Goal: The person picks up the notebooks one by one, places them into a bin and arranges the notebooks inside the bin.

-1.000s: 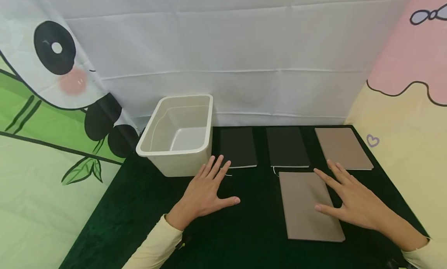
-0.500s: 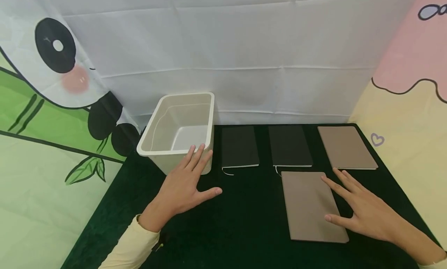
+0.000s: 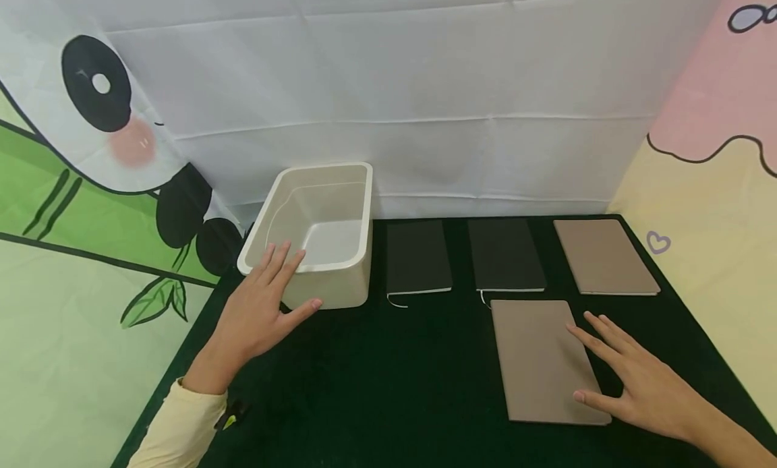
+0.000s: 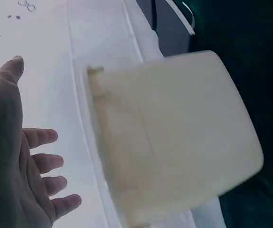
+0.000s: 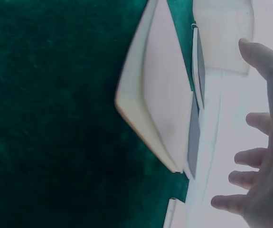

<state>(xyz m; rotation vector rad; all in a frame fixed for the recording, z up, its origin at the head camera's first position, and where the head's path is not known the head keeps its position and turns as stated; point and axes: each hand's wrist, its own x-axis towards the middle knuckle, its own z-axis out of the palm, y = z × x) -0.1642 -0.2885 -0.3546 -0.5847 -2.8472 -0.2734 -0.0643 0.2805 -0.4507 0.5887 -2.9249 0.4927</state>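
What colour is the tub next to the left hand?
The tub is cream-white, plain with no pattern. It shows best in the head view.

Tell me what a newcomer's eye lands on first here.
The cream plastic bin at the back left of the dark green cloth, with the left hand open at its near corner. Then the tan notebook lying front right, the right hand spread flat at its right edge.

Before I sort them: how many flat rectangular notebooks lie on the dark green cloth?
4: two black notebooks and one tan notebook at the back; another tan notebook nearer, under the right hand.
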